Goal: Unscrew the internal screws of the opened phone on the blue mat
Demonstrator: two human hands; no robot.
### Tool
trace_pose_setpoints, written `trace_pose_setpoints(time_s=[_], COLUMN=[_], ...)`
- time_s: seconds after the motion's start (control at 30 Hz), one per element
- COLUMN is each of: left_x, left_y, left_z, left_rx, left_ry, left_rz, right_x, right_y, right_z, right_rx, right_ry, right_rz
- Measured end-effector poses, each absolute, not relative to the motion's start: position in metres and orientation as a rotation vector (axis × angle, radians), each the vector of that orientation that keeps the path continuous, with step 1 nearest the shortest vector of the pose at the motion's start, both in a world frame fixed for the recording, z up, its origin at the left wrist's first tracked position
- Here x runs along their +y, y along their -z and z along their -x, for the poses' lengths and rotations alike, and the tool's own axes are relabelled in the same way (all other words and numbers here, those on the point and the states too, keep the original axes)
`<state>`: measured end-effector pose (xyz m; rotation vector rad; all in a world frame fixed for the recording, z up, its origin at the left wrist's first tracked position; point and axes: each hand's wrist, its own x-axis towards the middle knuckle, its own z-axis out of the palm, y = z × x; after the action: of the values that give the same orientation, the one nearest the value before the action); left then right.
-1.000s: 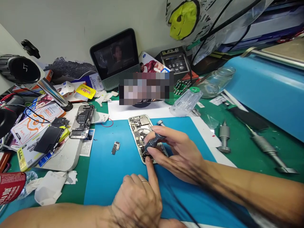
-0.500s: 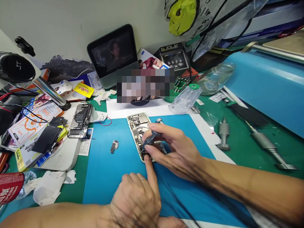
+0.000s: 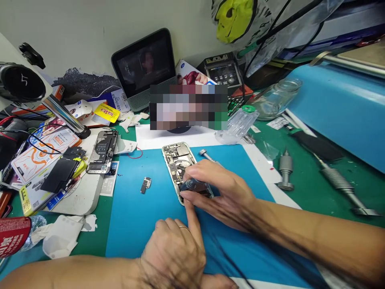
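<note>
An opened smartphone (image 3: 178,160) lies on the blue mat (image 3: 129,224), its inner parts exposed. My right hand (image 3: 222,186) grips a dark blue-grey screwdriver (image 3: 192,184) between thumb and fingers, low over the phone's lower half; its tip is hidden. Behind those fingers a metal tool end (image 3: 204,153) pokes out; whether it belongs to the same tool I cannot tell. The index finger of my left hand (image 3: 177,249) stretches to the phone's bottom edge, the other fingers curled and holding nothing visible. Left of the phone sits a small metal-and-black phone part (image 3: 146,184).
Another opened phone (image 3: 102,152) rests on a white base (image 3: 87,200) at left, among boxes and scraps. A red can (image 3: 15,237) lies lower left. A glass jar (image 3: 279,98), clear plastic holder (image 3: 237,124) and metal-handled tools (image 3: 285,170) are at right. A smart display (image 3: 146,64) stands behind.
The screwdriver has tilted lower in my right hand, and its fingers have shifted slightly. My left index finger stays at the phone's bottom edge. The whole view has shifted a little.
</note>
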<state>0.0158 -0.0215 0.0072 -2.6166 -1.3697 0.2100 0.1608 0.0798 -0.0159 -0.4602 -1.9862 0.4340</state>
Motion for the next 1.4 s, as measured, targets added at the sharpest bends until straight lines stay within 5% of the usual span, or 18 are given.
trace_pose_setpoints(time_s=[1.4], left_x=[-0.0195], left_y=[0.0000], left_z=[-0.0140], left_rx=[-1.281], left_ry=[-0.078], left_rz=[2.527], right_x=[0.0781], right_y=[0.0070], right_z=[-0.1614], right_rx=[-2.025], right_ry=[-0.439], right_rz=[0.380])
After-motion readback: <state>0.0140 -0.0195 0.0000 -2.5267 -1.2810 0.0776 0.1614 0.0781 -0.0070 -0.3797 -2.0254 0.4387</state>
